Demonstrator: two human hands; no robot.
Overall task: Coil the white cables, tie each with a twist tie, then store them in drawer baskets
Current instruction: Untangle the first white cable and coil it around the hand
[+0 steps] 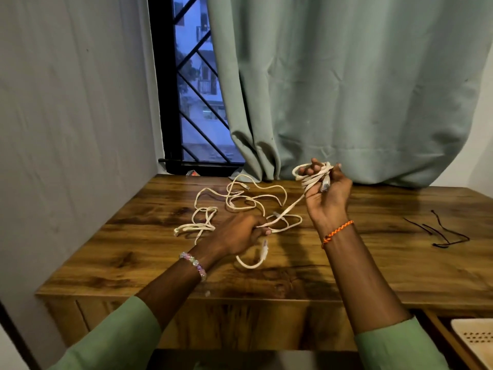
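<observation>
The table (373,263) top was wood-grain, brown with dark knots and streaks, smooth with a low sheen that reflected light near the front edge. The white cables (240,201) had smooth, slightly glossy plastic jackets; the connector (325,186) at the coil held in the right hand (326,193) looked clear plastic. The twist ties (442,233) were thin, dark and matt. The curtain (346,89) was matt, pale green woven cloth. The wall (66,116) showed a matt, faintly uneven painted finish. The basket (474,340) looked like matt cream plastic, perforated. The window grille (192,84) appeared to be dark-painted metal.
</observation>
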